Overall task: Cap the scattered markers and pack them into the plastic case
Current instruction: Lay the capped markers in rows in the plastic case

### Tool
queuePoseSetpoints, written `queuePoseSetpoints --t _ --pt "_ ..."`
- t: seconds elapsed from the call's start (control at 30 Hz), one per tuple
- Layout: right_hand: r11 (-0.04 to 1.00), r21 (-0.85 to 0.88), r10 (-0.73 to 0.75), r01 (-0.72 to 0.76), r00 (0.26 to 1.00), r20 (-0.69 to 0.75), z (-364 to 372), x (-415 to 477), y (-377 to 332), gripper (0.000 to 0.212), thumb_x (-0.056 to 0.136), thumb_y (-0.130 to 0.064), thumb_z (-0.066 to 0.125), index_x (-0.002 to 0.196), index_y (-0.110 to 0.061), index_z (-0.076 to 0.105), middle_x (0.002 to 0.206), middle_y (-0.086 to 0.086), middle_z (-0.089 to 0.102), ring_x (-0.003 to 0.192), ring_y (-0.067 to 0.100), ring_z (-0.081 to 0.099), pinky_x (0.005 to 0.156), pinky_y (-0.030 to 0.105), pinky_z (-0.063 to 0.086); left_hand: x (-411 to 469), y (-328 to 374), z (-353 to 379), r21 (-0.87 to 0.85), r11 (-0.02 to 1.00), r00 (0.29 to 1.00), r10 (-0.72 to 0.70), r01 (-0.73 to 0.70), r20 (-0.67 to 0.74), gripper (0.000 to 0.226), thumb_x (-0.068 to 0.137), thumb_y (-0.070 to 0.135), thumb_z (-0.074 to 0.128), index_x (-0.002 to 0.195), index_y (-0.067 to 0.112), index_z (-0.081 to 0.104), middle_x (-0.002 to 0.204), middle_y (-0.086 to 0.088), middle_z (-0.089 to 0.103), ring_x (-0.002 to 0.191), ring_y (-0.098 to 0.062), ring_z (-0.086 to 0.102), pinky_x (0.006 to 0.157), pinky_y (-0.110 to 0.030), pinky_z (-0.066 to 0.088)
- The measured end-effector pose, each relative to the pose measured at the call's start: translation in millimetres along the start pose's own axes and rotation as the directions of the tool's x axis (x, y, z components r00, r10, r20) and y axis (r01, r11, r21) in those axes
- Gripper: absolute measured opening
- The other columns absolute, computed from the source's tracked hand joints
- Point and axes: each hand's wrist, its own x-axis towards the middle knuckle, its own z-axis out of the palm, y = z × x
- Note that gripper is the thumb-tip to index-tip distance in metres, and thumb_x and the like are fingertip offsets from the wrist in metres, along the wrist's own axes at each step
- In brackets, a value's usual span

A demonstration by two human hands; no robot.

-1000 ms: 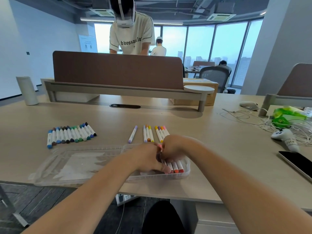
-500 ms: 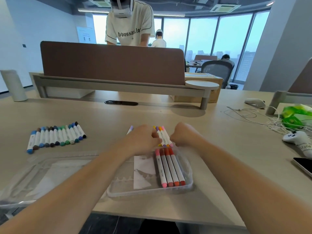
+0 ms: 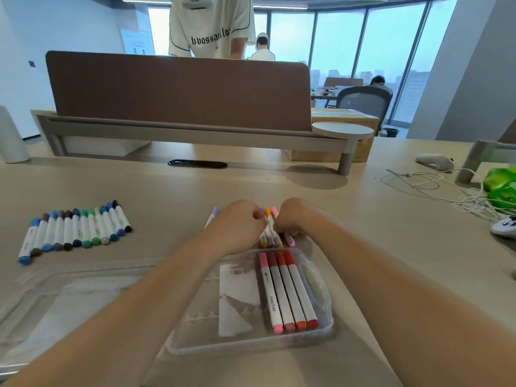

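Big windows (image 3: pixel 335 37) and a brown screen (image 3: pixel 178 90) stand far behind the pale, smooth desk (image 3: pixel 377 208). The left hand (image 3: pixel 240 224) and right hand (image 3: pixel 293 219) are close together, fingers curled down onto a bunch of markers (image 3: pixel 269 231) lying between them. I cannot tell which pen each one pinches. Nearer than the hands, between the arms, lies the clear plastic case (image 3: pixel 251 346) with four red and pink markers (image 3: pixel 287 291) side by side inside. Far out past the left hand waits a row of blue and green markers (image 3: pixel 75 230). These pens look light, hard, round and slippy, so they may roll. It is best to pinch one at its white middle.
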Motion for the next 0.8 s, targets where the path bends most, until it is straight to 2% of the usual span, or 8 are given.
queuePoseSetpoints --t 0.1,0.2,0.3,0.43,0.5,0.53,0.6,0.8 --pt "1.000 0.025 0.009 -0.008 0.998 -0.057 -0.9 -11.7 -1.9 0.031 0.093 -0.024 0.051 0.069 -0.006 0.058 0.070 0.008 0.060 0.068 0.024 0.059 0.071 0.031 0.052 -9.8 -0.3 -0.1 0.010 1.000 1.000 0.004 -0.004 -0.025 0.032 0.099 0.028 0.045 0.094 0.008 0.070 0.091 -0.013 0.070 0.080 -0.015 0.061 0.112 -0.056 0.029" --pt "0.999 0.045 -0.003 0.005 0.998 -0.059 -9.8 -32.3 -5.9 0.038 0.099 -0.029 0.045 0.070 -0.004 0.053 0.080 0.009 0.059 0.073 0.024 0.054 0.064 0.027 0.044 -20.9 0.7 -6.3 0.010 1.000 0.999 0.012 -0.011 -0.031 0.027 0.096 0.024 0.047 0.092 0.010 0.069 0.090 -0.012 0.070 0.076 -0.013 0.059 0.113 -0.054 0.030" --pt "0.988 0.116 -0.096 0.097 0.995 -0.016 -15.7 -66.1 -10.8 0.034 0.095 -0.020 0.046 0.068 -0.004 0.060 0.064 0.008 0.055 0.053 0.022 0.047 0.048 0.022 0.037 -37.0 3.1 -16.1 0.040 0.999 1.000 0.016 -0.015 -0.020 0.021 0.093 0.013 0.049 0.091 0.004 0.068 0.091 -0.014 0.068 0.077 -0.017 0.057 0.113 -0.051 0.030" --pt "0.973 0.186 -0.167 0.137 0.974 0.155 -10.0 -108.8 -15.4 0.033 0.085 -0.009 0.043 0.057 -0.004 0.060 0.041 0.003 0.042 0.036 0.015 0.031 0.037 0.014 0.022 -67.3 6.0 -26.7 0.084 0.996 0.999 0.040 -0.043 0.028 0.030 0.089 -0.004 0.040 0.094 0.009 0.067 0.113 -0.013 0.065 0.113 -0.023 0.055 0.117 -0.046 0.023" --pt "0.971 0.192 -0.184 0.141 0.955 0.233 -3.3 -122.8 -17.1 0.034 0.088 -0.010 0.042 0.059 -0.004 0.059 0.047 0.003 0.039 0.036 0.013 0.028 0.037 0.014 0.019 -80.4 4.9 -26.3 0.120 0.990 0.994 0.058 -0.069 0.094 0.038 0.094 -0.004 0.038 0.119 0.011 0.062 0.145 -0.011 0.049 0.146 -0.021 0.027 0.120 -0.040 0.017" --pt "0.971 0.196 -0.187 0.140 0.951 0.245 0.9 -127.7 -16.6 0.034 0.089 -0.010 0.043 0.059 -0.004 0.058 0.049 0.003 0.039 0.036 0.013 0.028 0.037 0.014 0.019 -86.4 4.2 -25.5 0.121 0.990 0.991 0.057 -0.071 0.117 0.040 0.096 -0.001 0.039 0.129 0.012 0.057 0.150 -0.009 0.043 0.148 -0.021 0.023 0.117 -0.038 0.024" --pt "0.968 0.216 -0.177 0.126 0.955 0.238 9.9 -135.0 -14.6 0.033 0.090 -0.011 0.044 0.058 -0.008 0.052 0.047 0.002 0.040 0.034 0.012 0.029 0.037 0.014 0.020 -98.4 5.2 -24.1 0.138 0.989 0.984 0.034 -0.058 0.173 0.042 0.098 0.005 0.042 0.138 0.013 0.051 0.146 -0.003 0.046 0.136 -0.027 0.042 0.102 -0.035 0.043" --pt "0.974 0.161 -0.189 0.160 0.966 0.178 16.6 -150.5 -11.0 0.039 0.093 -0.024 0.050 0.057 -0.010 0.049 0.043 0.001 0.044 0.034 0.013 0.035 0.041 0.019 0.028 -115.3 5.3 -20.4 0.195 0.976 0.954 0.032 -0.094 0.299 0.034 0.096 0.019 0.046 0.128 0.011 0.055 0.124 -0.012 0.058 0.102 -0.024 0.057 0.090 -0.039 0.049"
